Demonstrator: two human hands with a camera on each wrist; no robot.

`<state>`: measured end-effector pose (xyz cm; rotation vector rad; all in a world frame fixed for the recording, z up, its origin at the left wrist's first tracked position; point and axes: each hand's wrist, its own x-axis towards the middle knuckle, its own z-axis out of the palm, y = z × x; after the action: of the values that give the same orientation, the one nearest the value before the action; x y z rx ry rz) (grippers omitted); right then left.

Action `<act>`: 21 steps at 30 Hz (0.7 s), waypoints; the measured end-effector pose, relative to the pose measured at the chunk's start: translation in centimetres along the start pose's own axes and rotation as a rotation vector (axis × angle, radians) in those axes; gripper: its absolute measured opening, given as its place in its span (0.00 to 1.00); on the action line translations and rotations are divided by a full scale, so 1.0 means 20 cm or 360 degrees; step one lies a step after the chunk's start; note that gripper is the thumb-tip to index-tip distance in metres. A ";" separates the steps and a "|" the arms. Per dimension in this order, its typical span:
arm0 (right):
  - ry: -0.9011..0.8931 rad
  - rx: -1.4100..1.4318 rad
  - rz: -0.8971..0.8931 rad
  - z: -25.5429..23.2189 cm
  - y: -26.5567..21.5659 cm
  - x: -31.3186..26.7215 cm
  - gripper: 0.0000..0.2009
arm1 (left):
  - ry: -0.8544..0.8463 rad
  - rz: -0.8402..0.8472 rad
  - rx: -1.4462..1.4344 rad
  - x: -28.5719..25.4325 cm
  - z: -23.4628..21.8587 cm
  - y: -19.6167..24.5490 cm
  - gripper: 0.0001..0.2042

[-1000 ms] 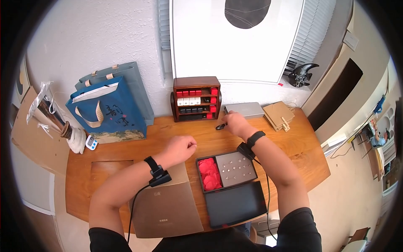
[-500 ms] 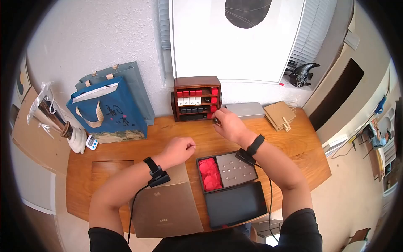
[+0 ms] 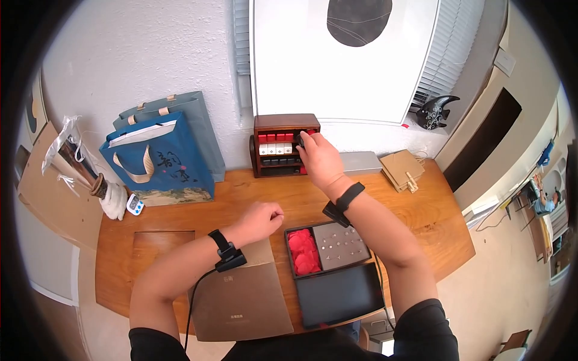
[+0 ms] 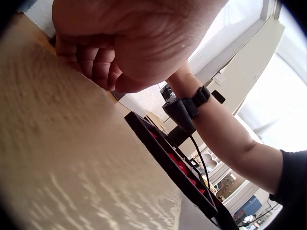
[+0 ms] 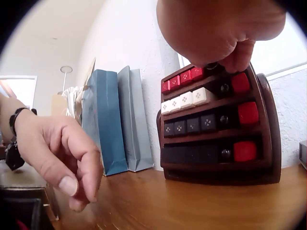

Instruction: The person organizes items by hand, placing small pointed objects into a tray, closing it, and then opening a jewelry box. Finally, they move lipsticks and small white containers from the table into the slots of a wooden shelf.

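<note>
My right hand (image 3: 322, 159) is at the upper right of a dark wooden rack (image 3: 286, 120), pinching a small black object (image 3: 300, 140). Fingers cover most of that object, and I cannot tell its kind. In the right wrist view, the fingertips sit right at the rack's top row, beside a line of red cubes (image 5: 180, 80). Below are rows of white cubes (image 5: 184, 99) and black cubes (image 5: 187, 126), with round black pieces and red blocks (image 5: 248, 114) on the right. My left hand (image 3: 259, 221) hangs loosely curled over the table, holding nothing.
Before me on the wooden table (image 3: 415, 222) are a brown box (image 3: 241, 301), an open case with red petals (image 3: 304, 249) and small studs, and a black lid (image 3: 340, 295). Blue paper bags (image 3: 159, 153) stand left; a grey box (image 3: 361, 162) and kraft bags (image 3: 400, 168) lie right.
My right hand has carried the small black object from the table, right of the rack, left and up to the rack's top row. The left hand has hardly moved.
</note>
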<state>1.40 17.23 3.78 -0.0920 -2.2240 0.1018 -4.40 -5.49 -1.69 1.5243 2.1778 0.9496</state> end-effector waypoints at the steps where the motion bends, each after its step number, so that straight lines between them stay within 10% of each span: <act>1: 0.0001 0.0000 0.0001 0.01 0.00 0.00 0.16 | -0.0001 0.0000 0.0001 -0.01 0.00 -0.01 0.10; 21: -0.0256 -0.0341 0.0040 0.05 0.01 0.07 0.07 | -0.0035 -0.0077 -0.0025 -0.01 0.01 -0.05 0.10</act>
<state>-0.25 17.46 4.17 -0.2361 -2.3888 -0.1198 -4.92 -5.84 -2.45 1.4614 2.1763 0.9283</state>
